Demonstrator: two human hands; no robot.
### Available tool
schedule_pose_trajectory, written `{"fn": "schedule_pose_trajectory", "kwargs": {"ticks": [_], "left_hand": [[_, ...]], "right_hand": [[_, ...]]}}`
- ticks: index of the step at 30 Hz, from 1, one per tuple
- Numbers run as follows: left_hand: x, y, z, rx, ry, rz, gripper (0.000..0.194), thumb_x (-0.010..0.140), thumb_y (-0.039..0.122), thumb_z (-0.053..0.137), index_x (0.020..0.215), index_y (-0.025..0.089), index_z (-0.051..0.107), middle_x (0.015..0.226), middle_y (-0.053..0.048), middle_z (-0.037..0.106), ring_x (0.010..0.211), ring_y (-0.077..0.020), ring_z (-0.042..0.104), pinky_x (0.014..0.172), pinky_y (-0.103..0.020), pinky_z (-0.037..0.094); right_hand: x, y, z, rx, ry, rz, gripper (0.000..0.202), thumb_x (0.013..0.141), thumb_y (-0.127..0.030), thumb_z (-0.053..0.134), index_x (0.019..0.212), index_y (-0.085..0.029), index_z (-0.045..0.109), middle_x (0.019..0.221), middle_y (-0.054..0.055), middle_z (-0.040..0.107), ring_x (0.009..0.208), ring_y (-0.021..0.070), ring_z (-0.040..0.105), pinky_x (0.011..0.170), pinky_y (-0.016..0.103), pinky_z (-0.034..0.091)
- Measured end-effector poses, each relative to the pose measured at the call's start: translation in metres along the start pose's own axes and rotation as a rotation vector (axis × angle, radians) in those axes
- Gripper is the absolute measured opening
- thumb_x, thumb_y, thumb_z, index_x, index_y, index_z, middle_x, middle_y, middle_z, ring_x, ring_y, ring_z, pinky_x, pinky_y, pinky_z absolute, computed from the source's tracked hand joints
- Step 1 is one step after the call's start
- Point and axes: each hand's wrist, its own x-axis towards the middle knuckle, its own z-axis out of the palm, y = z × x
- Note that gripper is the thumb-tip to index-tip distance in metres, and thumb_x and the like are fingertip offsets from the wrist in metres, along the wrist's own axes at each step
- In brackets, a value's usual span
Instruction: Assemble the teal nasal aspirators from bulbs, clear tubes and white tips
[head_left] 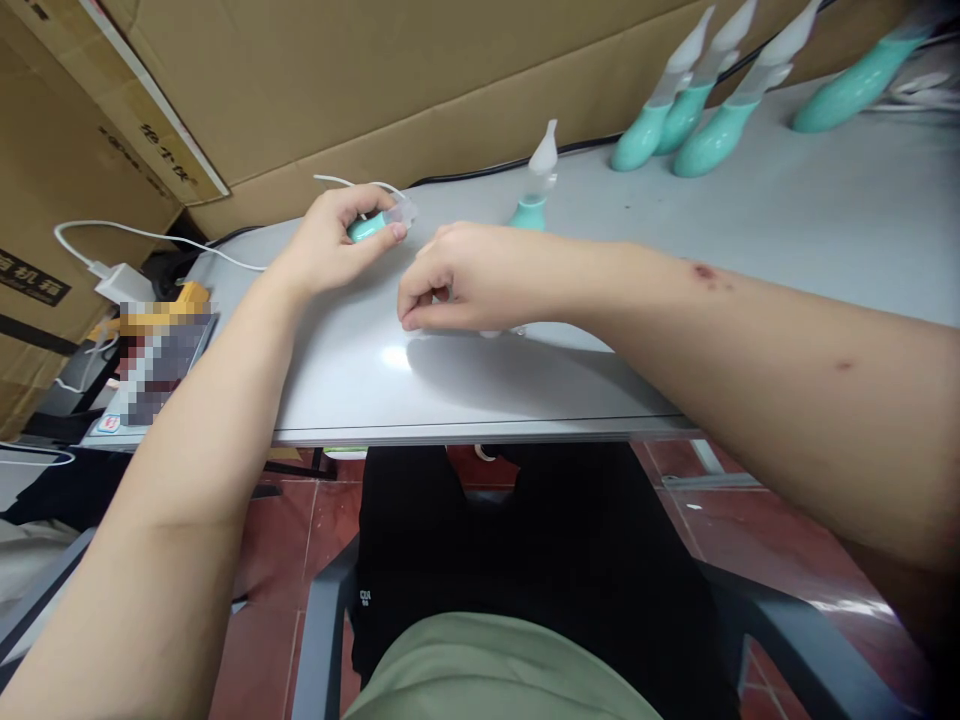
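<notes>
Your left hand (337, 238) has its fingers wrapped round a teal bottle (367, 228), pinching it between thumb and fingers; the bottle is tipped over sideways, its clear collar (403, 212) pointing toward your right; it is at the back left of the desk (352, 390), though whether it touches the top is hidden; what is inside it cannot be told. Your right hand (465, 275) is just beside it, nearer the front edge, with its fingers curled inward; the back of your hand covers the grip, so I cannot tell whether they pinch anything; a small clear piece (519, 330) peeks out below your wrist.

Behind that wrist a second bottle (530, 213) stands upright, its lower part covered by your arm, with a clear collar and a white tip on top; toward the back right, three more bottles (639, 140) stand close together, each with the same collar and tip; another bottle (855, 92) is farther right, its top blurred at the picture's edge; their teal bodies hide any contents. A large cardboard box (375, 90) rises behind the desk, its inside out of sight; at your left are a white charger (126, 284) and its white cable (172, 238).
</notes>
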Motion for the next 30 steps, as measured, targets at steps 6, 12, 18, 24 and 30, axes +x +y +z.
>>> {"fn": "schedule_pose_trajectory", "kwargs": {"ticks": [6, 12, 18, 24, 30], "left_hand": [[0.003, -0.018, 0.002, -0.023, 0.001, 0.058, 0.062, 0.101, 0.086, 0.080, 0.105, 0.024, 0.084, 0.096, -0.009, 0.081, 0.093, -0.0288, 0.079, 0.096, -0.047, 0.067], [0.001, -0.014, 0.008, -0.073, 0.013, 0.092, 0.055, 0.107, 0.082, 0.080, 0.103, 0.027, 0.078, 0.083, -0.004, 0.070, 0.076, -0.0233, 0.068, 0.085, -0.045, 0.064], [-0.001, 0.000, 0.008, -0.072, 0.079, 0.126, 0.047, 0.105, 0.073, 0.082, 0.100, 0.027, 0.078, 0.082, -0.002, 0.066, 0.077, -0.0231, 0.068, 0.086, -0.045, 0.063], [-0.001, 0.007, 0.006, -0.108, 0.044, 0.096, 0.045, 0.106, 0.072, 0.082, 0.102, 0.027, 0.076, 0.082, -0.002, 0.068, 0.072, -0.0218, 0.066, 0.085, -0.045, 0.062], [0.000, 0.005, 0.004, 0.001, 0.091, 0.119, 0.059, 0.102, 0.087, 0.081, 0.097, 0.029, 0.072, 0.083, -0.002, 0.059, 0.079, -0.0239, 0.065, 0.083, -0.044, 0.058]], "right_hand": [[0.000, 0.012, -0.019, 0.301, 0.395, 0.097, 0.015, 0.107, -0.038, 0.093, 0.100, -0.027, 0.084, 0.113, 0.008, 0.093, 0.100, 0.0272, 0.078, 0.098, 0.046, 0.065], [0.004, 0.031, -0.024, 0.396, 0.568, 0.212, 0.039, 0.093, -0.055, 0.106, 0.097, -0.030, 0.076, 0.122, 0.013, 0.094, 0.111, 0.0342, 0.083, 0.101, 0.052, 0.064], [0.005, 0.026, -0.021, 0.343, 0.546, 0.231, 0.052, 0.088, -0.078, 0.106, 0.098, -0.035, 0.078, 0.120, 0.010, 0.094, 0.114, 0.0381, 0.083, 0.095, 0.053, 0.061], [0.004, 0.027, -0.020, 0.327, 0.504, 0.203, 0.059, 0.085, -0.083, 0.105, 0.108, -0.036, 0.079, 0.121, 0.010, 0.092, 0.117, 0.0366, 0.081, 0.093, 0.051, 0.060], [0.001, 0.030, -0.020, 0.377, 0.494, 0.174, 0.054, 0.088, -0.065, 0.112, 0.101, -0.034, 0.071, 0.123, 0.007, 0.089, 0.114, 0.0329, 0.083, 0.101, 0.051, 0.066]]}}
